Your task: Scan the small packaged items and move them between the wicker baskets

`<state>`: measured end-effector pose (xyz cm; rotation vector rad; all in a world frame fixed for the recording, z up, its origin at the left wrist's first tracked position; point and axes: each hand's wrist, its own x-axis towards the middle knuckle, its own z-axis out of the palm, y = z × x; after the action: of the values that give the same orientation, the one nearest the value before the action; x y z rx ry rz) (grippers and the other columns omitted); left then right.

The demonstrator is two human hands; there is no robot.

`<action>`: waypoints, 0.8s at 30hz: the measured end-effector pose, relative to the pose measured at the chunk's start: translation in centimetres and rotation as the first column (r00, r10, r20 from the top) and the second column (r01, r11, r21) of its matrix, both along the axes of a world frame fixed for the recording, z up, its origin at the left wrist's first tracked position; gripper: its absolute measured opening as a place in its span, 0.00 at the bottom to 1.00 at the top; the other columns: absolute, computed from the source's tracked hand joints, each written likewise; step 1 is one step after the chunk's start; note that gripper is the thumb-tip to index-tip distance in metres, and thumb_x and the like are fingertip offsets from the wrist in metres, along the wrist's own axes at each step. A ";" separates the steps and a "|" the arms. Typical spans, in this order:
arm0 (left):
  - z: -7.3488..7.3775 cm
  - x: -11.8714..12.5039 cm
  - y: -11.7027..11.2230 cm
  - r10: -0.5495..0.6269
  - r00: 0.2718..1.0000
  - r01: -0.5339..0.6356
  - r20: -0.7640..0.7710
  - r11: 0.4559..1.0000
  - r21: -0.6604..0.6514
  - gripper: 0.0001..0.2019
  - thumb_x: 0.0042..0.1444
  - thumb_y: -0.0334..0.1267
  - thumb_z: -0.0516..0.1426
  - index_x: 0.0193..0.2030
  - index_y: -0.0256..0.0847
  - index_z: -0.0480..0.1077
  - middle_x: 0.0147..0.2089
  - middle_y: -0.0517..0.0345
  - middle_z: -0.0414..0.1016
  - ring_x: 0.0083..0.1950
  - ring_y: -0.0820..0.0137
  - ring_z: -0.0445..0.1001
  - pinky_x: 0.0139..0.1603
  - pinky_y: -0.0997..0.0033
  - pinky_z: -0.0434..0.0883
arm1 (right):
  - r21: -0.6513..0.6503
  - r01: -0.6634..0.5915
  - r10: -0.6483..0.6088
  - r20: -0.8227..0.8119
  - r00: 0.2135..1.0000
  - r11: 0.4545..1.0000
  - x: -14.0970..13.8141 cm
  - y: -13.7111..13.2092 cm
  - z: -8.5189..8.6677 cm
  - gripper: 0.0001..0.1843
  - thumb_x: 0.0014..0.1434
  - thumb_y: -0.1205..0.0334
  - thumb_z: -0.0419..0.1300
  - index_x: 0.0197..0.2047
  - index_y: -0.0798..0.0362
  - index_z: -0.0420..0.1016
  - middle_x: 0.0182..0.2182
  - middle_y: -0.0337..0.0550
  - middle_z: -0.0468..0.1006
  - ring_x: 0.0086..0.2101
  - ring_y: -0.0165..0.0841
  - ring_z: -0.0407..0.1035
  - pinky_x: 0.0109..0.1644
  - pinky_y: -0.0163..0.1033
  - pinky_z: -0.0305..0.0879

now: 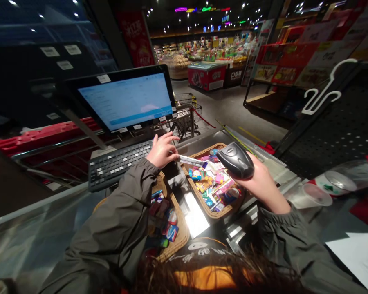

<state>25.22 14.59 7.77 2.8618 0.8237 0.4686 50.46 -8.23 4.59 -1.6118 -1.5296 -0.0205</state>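
Note:
My right hand is closed around a black handheld barcode scanner, held above a wicker basket full of small colourful packets. My left hand hovers by the right end of a black keyboard, pinching a thin white packet that points toward the scanner. A tilted screen with a bright blue-white display stands behind the keyboard.
A second wicker basket of packets sits under my left sleeve. A white plastic lid and cup lie to the right, white paper at bottom right, a dark perforated panel with a white hook behind. Shopping trolleys and shop aisles lie beyond the counter.

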 end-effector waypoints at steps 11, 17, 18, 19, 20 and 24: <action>4.0 -9.6 -2.1 0.357 0.892 -0.325 0.276 0.933 -0.156 0.11 0.53 0.44 0.59 0.28 0.41 0.78 0.66 0.53 0.68 0.74 0.51 0.53 0.72 0.43 0.51 | 0.167 -0.176 0.136 0.226 0.965 0.970 -6.8 2.1 3.8 0.32 0.56 0.57 0.64 0.62 0.52 0.65 0.56 0.57 0.74 0.59 0.51 0.67 0.64 0.59 0.64; 4.8 -14.2 -4.3 0.422 0.833 -0.415 0.358 0.904 -0.100 0.10 0.53 0.43 0.58 0.28 0.42 0.77 0.66 0.54 0.68 0.74 0.50 0.53 0.71 0.37 0.52 | 0.190 -0.351 0.276 0.335 0.901 0.917 -11.4 3.2 4.7 0.30 0.54 0.63 0.62 0.61 0.49 0.65 0.53 0.53 0.76 0.58 0.50 0.68 0.65 0.62 0.62; 5.0 -14.9 -4.6 0.433 0.825 -0.433 0.363 0.897 -0.085 0.10 0.54 0.43 0.58 0.28 0.42 0.77 0.66 0.54 0.68 0.74 0.49 0.52 0.70 0.34 0.52 | 0.175 -0.364 0.291 0.339 0.895 0.915 -12.1 3.4 4.7 0.29 0.53 0.64 0.62 0.59 0.50 0.66 0.53 0.54 0.75 0.59 0.52 0.66 0.65 0.63 0.62; 5.1 -15.6 -5.0 0.443 0.817 -0.451 0.369 0.890 -0.070 0.09 0.54 0.42 0.58 0.29 0.42 0.77 0.67 0.54 0.68 0.74 0.49 0.52 0.69 0.31 0.50 | 0.154 -0.377 0.309 0.342 0.888 0.913 -12.7 3.5 4.6 0.28 0.53 0.65 0.62 0.58 0.51 0.67 0.54 0.55 0.74 0.61 0.53 0.64 0.64 0.64 0.62; 5.2 -16.2 -5.4 0.453 0.809 -0.468 0.374 0.882 -0.055 0.09 0.55 0.42 0.58 0.29 0.43 0.77 0.67 0.54 0.67 0.75 0.49 0.51 0.68 0.28 0.49 | 0.132 -0.393 0.329 0.346 0.878 0.910 -13.4 3.6 4.4 0.27 0.52 0.65 0.61 0.57 0.52 0.68 0.55 0.56 0.74 0.62 0.54 0.62 0.65 0.64 0.61; 5.4 -18.7 -6.6 0.484 0.784 -0.523 0.388 0.853 -0.008 0.09 0.56 0.41 0.58 0.28 0.43 0.76 0.68 0.55 0.66 0.75 0.48 0.48 0.66 0.23 0.44 | 0.053 -0.451 0.408 0.342 0.847 0.891 -15.7 4.0 4.0 0.24 0.51 0.66 0.61 0.54 0.54 0.72 0.58 0.57 0.71 0.64 0.54 0.58 0.67 0.65 0.56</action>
<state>6.52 8.01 13.20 2.4582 1.5171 1.1098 34.78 -4.21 8.61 -1.1669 -2.0753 -0.1409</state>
